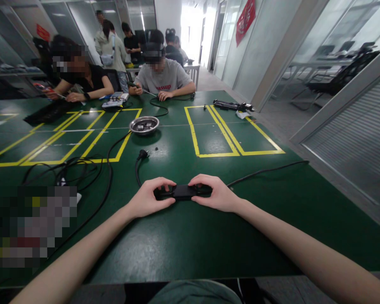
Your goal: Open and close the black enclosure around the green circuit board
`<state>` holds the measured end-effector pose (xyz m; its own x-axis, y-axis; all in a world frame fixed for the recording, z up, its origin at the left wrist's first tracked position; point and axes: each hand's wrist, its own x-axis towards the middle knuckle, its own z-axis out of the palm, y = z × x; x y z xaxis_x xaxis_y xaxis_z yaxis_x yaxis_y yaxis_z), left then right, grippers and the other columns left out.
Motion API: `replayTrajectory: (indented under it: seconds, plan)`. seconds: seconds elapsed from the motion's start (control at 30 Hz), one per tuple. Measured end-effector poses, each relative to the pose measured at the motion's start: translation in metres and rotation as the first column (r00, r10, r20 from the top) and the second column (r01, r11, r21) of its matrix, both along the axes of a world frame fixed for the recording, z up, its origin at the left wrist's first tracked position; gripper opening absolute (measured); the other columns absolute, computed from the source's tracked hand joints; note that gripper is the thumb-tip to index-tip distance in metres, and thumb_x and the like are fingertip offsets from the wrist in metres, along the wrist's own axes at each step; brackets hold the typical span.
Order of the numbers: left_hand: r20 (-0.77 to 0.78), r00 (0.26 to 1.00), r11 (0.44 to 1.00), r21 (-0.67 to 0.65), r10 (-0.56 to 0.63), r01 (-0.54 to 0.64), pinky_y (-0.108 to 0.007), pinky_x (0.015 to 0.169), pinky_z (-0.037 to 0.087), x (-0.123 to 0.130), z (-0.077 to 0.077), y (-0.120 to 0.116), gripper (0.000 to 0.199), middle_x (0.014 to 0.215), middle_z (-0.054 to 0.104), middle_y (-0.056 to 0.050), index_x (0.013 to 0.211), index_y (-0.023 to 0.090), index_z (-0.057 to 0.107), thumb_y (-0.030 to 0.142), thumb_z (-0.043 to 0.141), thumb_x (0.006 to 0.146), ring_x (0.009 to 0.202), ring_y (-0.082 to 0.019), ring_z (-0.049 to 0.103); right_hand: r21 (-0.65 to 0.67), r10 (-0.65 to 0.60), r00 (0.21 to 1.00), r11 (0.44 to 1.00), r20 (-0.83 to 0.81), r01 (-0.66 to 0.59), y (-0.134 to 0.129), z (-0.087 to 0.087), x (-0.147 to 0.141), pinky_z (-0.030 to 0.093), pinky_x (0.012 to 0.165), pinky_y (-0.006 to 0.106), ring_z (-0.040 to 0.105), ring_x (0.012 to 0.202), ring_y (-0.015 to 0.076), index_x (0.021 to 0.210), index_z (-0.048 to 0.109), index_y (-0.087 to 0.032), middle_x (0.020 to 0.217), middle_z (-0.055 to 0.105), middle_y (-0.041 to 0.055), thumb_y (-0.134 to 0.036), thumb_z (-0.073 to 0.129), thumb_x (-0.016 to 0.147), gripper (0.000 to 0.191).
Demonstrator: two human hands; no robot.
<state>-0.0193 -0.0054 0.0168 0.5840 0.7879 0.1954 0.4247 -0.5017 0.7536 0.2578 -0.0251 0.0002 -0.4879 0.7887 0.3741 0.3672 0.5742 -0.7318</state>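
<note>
A black power adapter (183, 192) lies on the green table in front of me, with a cable running off at each end. My left hand (150, 196) curls around its left end, thumb on the near side and fingers on the far side. From the right, my right hand (214, 193) grips the other end in the same way. Beyond my left hand, a black mains plug (142, 155) rests on the tabletop, its cord passing down behind that hand. The other cable (266, 170) stretches from my right hand toward the table's right edge.
A metal bowl (144, 126) with small metal parts stands ahead. Coiled black cables (79, 169) lie at the left, near a blurred-out patch. Black rods (232, 105) sit at the far right. Two people work across the table (190, 249), one holding a screwdriver (133, 85).
</note>
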Motion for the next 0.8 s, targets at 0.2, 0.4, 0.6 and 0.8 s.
replayTrajectory:
  seconds: [0.2,0.4,0.6,0.8]
  plan:
    - [-0.081,0.997,0.996,0.086,-0.005,0.012,-0.031,0.081,0.054,0.001,-0.005,0.0,0.039,0.094,0.073,-0.003,0.113,0.021,0.072,0.035,0.083,0.077,0.086,-0.02,0.069,0.069,-0.015,0.999,0.998,0.052,0.012,-0.001,0.001,0.0,0.058,0.088,0.038,0.071,0.097,0.0223,0.108,0.071,-0.02,0.106,0.076,0.0083,-0.022,0.077,0.083,0.026]
    - [-0.147,0.989,0.969,0.241,-0.007,0.043,-0.037,0.086,0.055,0.007,-0.006,-0.003,0.03,0.1,0.075,-0.006,0.108,0.02,0.069,0.027,0.08,0.081,0.09,-0.022,0.07,0.177,0.03,0.991,0.983,0.129,-0.052,-0.001,0.0,0.001,0.058,0.09,0.041,0.07,0.102,0.025,0.109,0.068,-0.02,0.11,0.074,0.0112,-0.019,0.076,0.082,0.028]
    - [-0.237,0.971,0.957,0.276,-0.024,0.091,-0.04,0.09,0.055,0.013,-0.001,-0.007,0.028,0.112,0.074,-0.011,0.123,0.017,0.063,0.028,0.059,0.097,0.099,-0.026,0.069,0.161,-0.042,0.982,0.987,0.183,0.013,0.001,-0.005,-0.004,0.057,0.088,0.04,0.068,0.099,0.0247,0.113,0.065,-0.019,0.107,0.072,0.01,-0.011,0.072,0.076,0.039]
    - [-0.363,0.932,0.944,0.307,0.001,0.118,-0.038,0.086,0.055,0.023,-0.003,-0.01,0.032,0.107,0.071,-0.009,0.122,0.018,0.063,0.027,0.066,0.091,0.097,-0.026,0.068,0.197,-0.057,0.969,0.98,0.239,0.009,0.001,-0.006,-0.012,0.055,0.084,0.038,0.065,0.093,0.0238,0.109,0.063,-0.017,0.101,0.071,0.0094,-0.007,0.068,0.08,0.031]
